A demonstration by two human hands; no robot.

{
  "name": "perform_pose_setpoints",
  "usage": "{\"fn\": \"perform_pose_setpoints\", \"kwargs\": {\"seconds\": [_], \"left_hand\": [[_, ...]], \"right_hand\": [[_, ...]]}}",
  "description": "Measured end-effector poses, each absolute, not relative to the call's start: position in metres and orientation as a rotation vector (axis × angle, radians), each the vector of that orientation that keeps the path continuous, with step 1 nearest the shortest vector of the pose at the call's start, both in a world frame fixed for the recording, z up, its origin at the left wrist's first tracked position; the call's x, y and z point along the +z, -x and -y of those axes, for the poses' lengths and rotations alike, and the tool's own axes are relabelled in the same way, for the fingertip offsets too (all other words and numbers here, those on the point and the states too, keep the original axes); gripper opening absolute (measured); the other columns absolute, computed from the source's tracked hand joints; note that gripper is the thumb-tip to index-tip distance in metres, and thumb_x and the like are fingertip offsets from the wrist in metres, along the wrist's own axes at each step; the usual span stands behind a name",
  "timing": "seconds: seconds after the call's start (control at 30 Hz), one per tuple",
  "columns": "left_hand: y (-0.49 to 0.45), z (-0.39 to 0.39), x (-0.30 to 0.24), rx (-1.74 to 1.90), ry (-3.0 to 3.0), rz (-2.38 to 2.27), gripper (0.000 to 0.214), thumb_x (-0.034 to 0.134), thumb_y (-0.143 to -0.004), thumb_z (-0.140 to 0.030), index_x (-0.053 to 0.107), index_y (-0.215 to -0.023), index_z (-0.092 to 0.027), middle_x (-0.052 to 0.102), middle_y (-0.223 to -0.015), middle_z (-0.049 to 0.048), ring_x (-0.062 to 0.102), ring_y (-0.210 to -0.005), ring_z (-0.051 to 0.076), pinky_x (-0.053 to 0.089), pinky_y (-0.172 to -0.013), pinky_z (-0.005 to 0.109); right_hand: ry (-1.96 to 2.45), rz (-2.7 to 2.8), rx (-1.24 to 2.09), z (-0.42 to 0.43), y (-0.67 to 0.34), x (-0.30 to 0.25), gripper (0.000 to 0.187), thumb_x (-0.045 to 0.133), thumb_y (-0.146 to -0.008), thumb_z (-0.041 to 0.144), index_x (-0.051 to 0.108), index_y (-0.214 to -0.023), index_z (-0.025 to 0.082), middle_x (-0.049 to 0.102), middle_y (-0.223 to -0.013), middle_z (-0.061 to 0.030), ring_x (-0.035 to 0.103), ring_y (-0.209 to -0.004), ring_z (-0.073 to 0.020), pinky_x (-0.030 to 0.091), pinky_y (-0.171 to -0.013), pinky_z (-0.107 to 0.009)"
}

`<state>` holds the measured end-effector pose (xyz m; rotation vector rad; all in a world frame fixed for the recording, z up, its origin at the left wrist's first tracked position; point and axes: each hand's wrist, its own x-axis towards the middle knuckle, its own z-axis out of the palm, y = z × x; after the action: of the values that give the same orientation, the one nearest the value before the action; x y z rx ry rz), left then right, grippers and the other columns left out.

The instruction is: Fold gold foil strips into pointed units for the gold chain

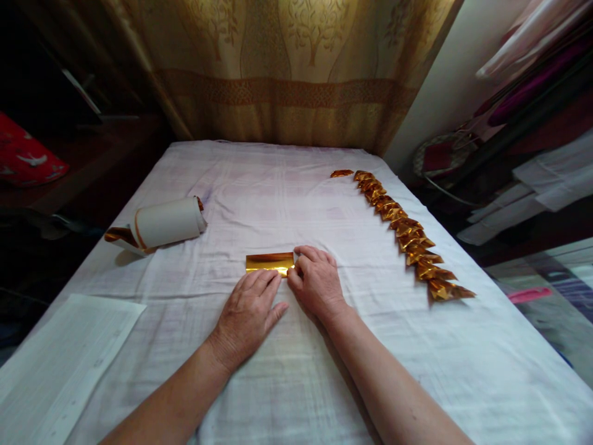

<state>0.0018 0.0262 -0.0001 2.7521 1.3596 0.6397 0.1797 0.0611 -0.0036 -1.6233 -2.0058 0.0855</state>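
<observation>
A small rectangle of shiny gold foil paper (pixel 269 262) lies on the white cloth-covered table (pixel 259 185) in front of me. My left hand (pixel 248 315) rests flat on the cloth with its fingers stretched out, the fingertips pressing the sheet's near edge. My right hand (pixel 317 281) is curled, and its thumb and fingers pinch the sheet's right end. Along the right side of the table runs a row of several folded gold foil pieces (pixel 407 235), overlapping one another.
A white roll of backing paper with gold foil at its end (pixel 162 224) lies at the left. A lined white sheet (pixel 60 364) sits at the near left corner. A patterned gold curtain (pixel 287 68) hangs behind, and stacked fabrics (pixel 532 123) fill the right.
</observation>
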Motion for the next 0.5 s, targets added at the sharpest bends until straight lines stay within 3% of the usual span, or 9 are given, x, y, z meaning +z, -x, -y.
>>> {"fn": "perform_pose_setpoints", "kwargs": {"seconds": [0.37,0.5], "left_hand": [[-0.0014,-0.0244,-0.0067,0.656,-2.712,-1.392,0.041,0.055,-0.095,-0.033,0.057,-0.131,-0.013,0.063,-0.129,0.0140,0.055,-0.123,0.028,0.043,-0.110,0.049],[-0.0012,-0.0242,-0.0083,0.658,-2.694,-1.392,0.042,0.054,-0.095,-0.033,0.056,-0.133,-0.016,0.063,-0.131,0.0130,0.055,-0.123,0.028,0.043,-0.110,0.048]], "right_hand": [[1.638,2.006,0.138,-0.0608,-0.1813,-0.0032,0.012,0.057,-0.085,0.017,0.064,-0.076,0.022,0.069,-0.118,-0.0072,0.059,-0.112,-0.0236,0.034,-0.101,-0.040],[1.629,1.988,0.172,-0.0596,-0.1829,-0.0015,0.008,0.057,-0.086,0.018,0.064,-0.088,0.022,0.069,-0.119,-0.0088,0.059,-0.111,-0.0234,0.035,-0.100,-0.040]]}}
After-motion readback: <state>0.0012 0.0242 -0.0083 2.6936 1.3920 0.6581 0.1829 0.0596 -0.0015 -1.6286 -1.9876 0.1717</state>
